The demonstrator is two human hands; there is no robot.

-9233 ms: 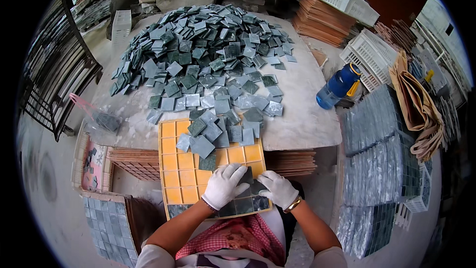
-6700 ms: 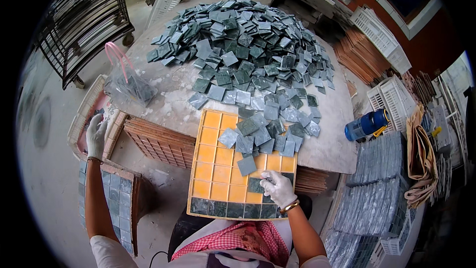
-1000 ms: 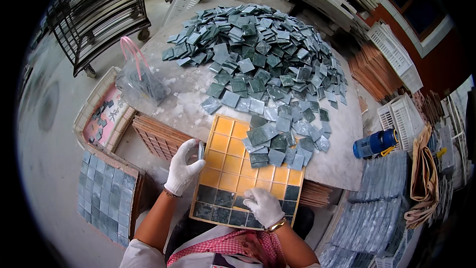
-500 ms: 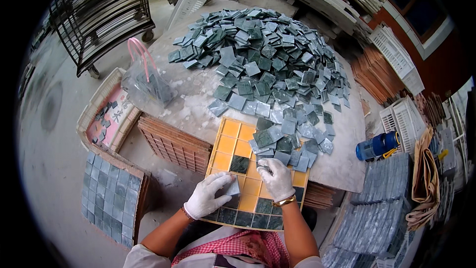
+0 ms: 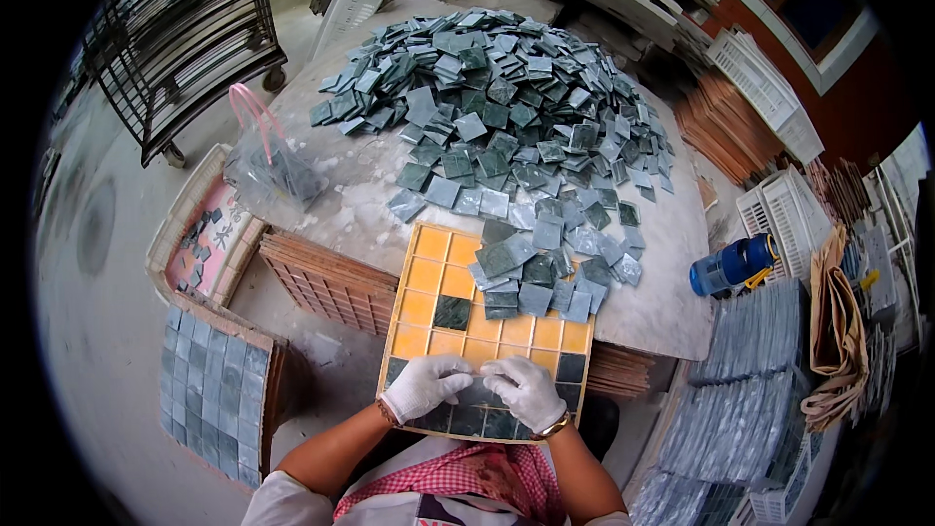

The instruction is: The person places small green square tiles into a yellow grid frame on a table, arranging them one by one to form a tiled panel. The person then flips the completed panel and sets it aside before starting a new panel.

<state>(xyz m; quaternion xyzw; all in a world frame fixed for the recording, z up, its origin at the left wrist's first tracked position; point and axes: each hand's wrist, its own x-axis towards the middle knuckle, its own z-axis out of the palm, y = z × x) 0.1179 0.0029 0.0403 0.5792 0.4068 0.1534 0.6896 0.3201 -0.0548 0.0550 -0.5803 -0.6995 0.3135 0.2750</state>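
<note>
A yellow grid tray (image 5: 419,278) with raised dividers lies in front of me. Dark green-grey square stone tiles (image 5: 467,421) fill cells along its near edge, and a single dark tile (image 5: 452,312) sits farther up. My left hand (image 5: 427,388), in a white glove, is over the lower left of the tray with fingers pinched. Opposite it, my right hand (image 5: 526,392), also gloved, has its fingers drawn together. Their fingertips nearly meet above a tile in the second row from the near edge. Whatever is in either pinch is hidden.
A large heap of loose tiles (image 5: 497,107) covers the table (image 5: 672,302) and spills onto the tray's far right. Left are a clear bag (image 5: 282,175), brown grid trays (image 5: 326,278) and a tile-covered stack (image 5: 214,380). Right are a blue bottle (image 5: 730,265) and stacked tiles (image 5: 730,429).
My right hand has moved down from the loose tiles to meet my left hand at the lower rows. The grey tile lifted in my left hand is no longer visible above the tray.
</note>
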